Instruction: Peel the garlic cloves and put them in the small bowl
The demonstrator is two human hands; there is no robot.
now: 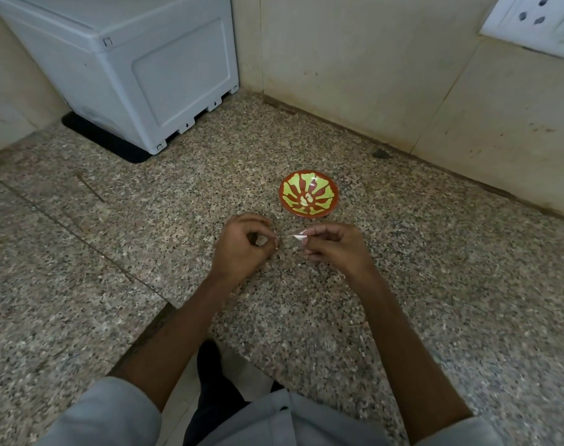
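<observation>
A speckled granite bench [145, 220] is seen set into a corner of beige tiled walls [338, 59]. A white appliance [145, 69] is stood on a black mat [106, 140] at the far left, and a socket plate [538, 20] is fixed at the upper right. The small bowl [324, 188], red with green marks, is placed just beyond the hands, with pale peeled cloves [307, 199] lying in it. A garlic clove [299, 237] is pinched in the right hand [335, 249], above the bench. A thin strip of skin [283, 236] leading from it is caught in the grip of the left hand [245, 244], whose fingers are curled.

Bare counter [402, 284] surrounds the small bowl [308, 194]; walls [370, 75] and white appliance [139, 66] behind.
</observation>
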